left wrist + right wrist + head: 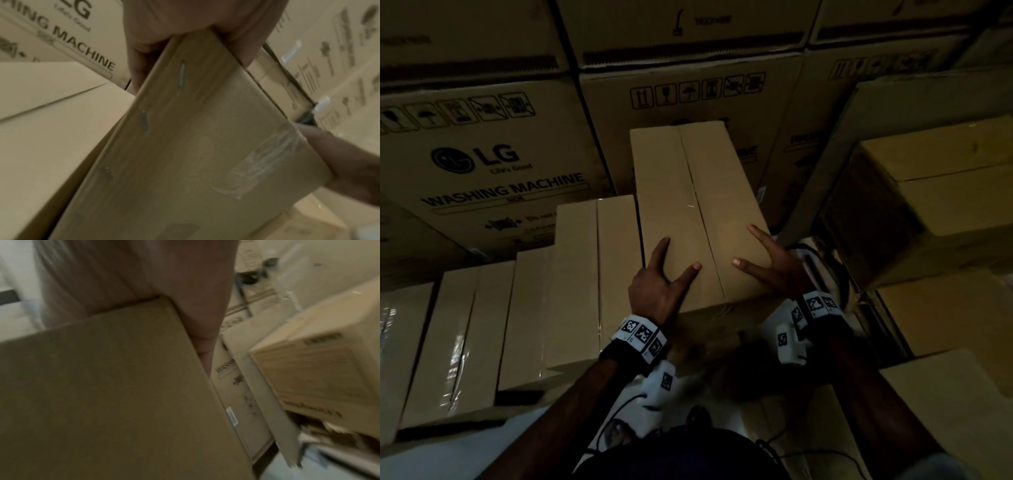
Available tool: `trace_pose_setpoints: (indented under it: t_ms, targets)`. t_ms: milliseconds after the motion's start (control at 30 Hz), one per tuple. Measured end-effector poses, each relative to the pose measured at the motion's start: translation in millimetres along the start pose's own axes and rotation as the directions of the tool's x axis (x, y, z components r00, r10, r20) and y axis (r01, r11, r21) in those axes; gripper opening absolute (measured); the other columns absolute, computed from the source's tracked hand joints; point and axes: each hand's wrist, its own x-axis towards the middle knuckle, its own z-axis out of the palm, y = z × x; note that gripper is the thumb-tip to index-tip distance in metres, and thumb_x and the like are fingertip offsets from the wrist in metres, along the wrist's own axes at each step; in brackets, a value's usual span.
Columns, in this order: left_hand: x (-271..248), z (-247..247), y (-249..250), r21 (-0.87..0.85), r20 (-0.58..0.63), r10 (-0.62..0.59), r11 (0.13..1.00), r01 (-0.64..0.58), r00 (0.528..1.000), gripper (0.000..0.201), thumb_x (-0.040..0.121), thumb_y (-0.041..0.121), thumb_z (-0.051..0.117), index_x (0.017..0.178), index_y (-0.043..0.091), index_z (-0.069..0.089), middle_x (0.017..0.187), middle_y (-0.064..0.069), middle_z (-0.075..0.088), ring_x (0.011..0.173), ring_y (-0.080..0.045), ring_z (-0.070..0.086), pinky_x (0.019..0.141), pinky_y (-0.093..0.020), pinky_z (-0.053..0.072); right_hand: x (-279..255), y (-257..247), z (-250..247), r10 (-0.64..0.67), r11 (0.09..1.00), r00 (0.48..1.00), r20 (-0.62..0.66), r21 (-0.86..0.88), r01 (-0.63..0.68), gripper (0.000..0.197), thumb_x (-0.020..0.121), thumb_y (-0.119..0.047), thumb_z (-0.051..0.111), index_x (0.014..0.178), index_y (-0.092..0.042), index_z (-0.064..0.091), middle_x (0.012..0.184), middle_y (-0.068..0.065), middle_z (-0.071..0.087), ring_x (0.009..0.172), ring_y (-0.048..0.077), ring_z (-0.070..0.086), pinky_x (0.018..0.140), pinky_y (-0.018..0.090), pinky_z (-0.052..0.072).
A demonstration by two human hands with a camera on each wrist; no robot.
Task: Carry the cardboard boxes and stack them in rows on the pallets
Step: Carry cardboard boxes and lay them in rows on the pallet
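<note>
Placing step: long plain brown cardboard box (698,212) is gripped at near end by left hand (654,291) & right hand (774,263), fingers splayed over top; next, judged: lowered flush beside row of tan taped boxes (592,274).

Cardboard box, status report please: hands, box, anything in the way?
Both hands, left and right, grip the box. Box above the row. Washing machine cartons close behind.

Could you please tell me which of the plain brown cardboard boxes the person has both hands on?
The long box with the centre seam, rightmost and highest in the stepped row. The left hand and right hand grip its near corners; the lower boxes to its left lie untouched.
</note>
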Motion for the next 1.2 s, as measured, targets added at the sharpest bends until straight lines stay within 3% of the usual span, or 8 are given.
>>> trace_pose_setpoints:
  t_ms: [133,267,467,600,700,833,1067,1200]
  targets:
    - [-10,-8,3,0.114,0.018,-0.008,0.993,0.006,1.000,0.113,0.060,0.106,0.042,0.156,0.054,0.013,0.131,-0.013,0.066,0.111,-0.032,0.066,0.099,-0.044,0.053,-10,0,7,0.013,0.999,1.000,-0.004,-0.038,-0.013,0.101,0.071,-0.086,0.065,0.154,-0.061,0.012,0.166,-0.003,0.032,0.148,0.034,0.034,0.119,0.048,0.035]
    - [-26,-20,6,0.181,-0.007,0.004,0.984,-0.002,1.000,0.116,0.058,0.107,0.041,0.156,0.054,0.013,0.127,-0.018,0.065,0.106,-0.033,0.066,0.095,-0.041,0.055,-28,-9,7,-0.028,0.997,0.997,-0.066,-0.077,0.023,0.106,0.073,-0.078,0.070,0.159,-0.050,0.014,0.163,0.003,0.038,0.143,0.037,0.041,0.113,0.044,0.038]
    - [-50,-41,10,0.226,-0.118,0.017,0.974,0.010,0.993,0.118,0.058,0.108,0.041,0.157,0.054,0.009,0.116,-0.019,0.068,0.094,-0.032,0.069,0.085,-0.039,0.059,-50,-43,-5,-0.162,0.984,0.977,-0.140,-0.095,0.150,0.106,0.074,-0.069,0.076,0.160,-0.044,0.020,0.161,0.001,0.041,0.143,0.029,0.042,0.115,0.041,0.035]
    - [-74,-70,1,0.180,-0.218,-0.014,0.982,0.054,0.976,0.117,0.059,0.104,0.049,0.158,0.053,0.012,0.128,-0.018,0.065,0.111,-0.034,0.067,0.093,-0.044,0.057,-52,-58,15,-0.276,0.961,0.952,-0.131,-0.005,0.277,0.107,0.070,-0.081,0.070,0.159,-0.048,0.019,0.163,-0.007,0.038,0.147,0.020,0.039,0.119,0.045,0.037]
    - [-95,-94,-10,0.145,-0.280,-0.070,0.983,0.115,0.957,0.116,0.059,0.102,0.054,0.157,0.055,0.012,0.133,-0.015,0.063,0.117,-0.033,0.064,0.099,-0.045,0.054,-53,-77,33,-0.351,0.935,0.932,-0.087,0.019,0.354,0.108,0.070,-0.081,0.067,0.160,-0.047,0.018,0.163,-0.010,0.035,0.147,0.016,0.038,0.118,0.035,0.034]
    - [-119,-124,-37,0.086,-0.362,-0.138,0.980,0.181,0.922,0.116,0.060,0.098,0.061,0.157,0.055,0.013,0.131,-0.007,0.064,0.113,-0.028,0.065,0.098,-0.039,0.051,-61,-115,61,-0.434,0.900,0.901,-0.029,0.035,0.434,0.109,0.069,-0.077,0.072,0.160,-0.048,0.019,0.161,-0.010,0.039,0.144,0.013,0.040,0.113,0.027,0.034]
    - [-166,-188,-108,-0.076,-0.509,-0.247,0.967,0.243,0.825,0.114,0.060,0.093,0.068,0.156,0.054,0.019,0.150,0.004,0.054,0.132,-0.019,0.056,0.110,-0.037,0.046,-81,-204,126,-0.538,0.840,0.832,0.136,0.003,0.542,0.116,0.062,-0.082,0.074,0.157,-0.057,0.012,0.162,-0.011,0.038,0.146,0.019,0.041,0.118,0.046,0.039]
    - [-204,-237,-158,-0.098,-0.590,-0.302,0.947,0.305,0.749,0.115,0.059,0.090,0.070,0.156,0.052,0.022,0.151,0.007,0.054,0.134,-0.017,0.055,0.109,-0.031,0.043,-107,-262,185,-0.609,0.787,0.765,0.209,0.035,0.616,0.118,0.062,-0.079,0.079,0.156,-0.058,0.012,0.162,-0.013,0.036,0.146,0.016,0.038,0.117,0.036,0.034]
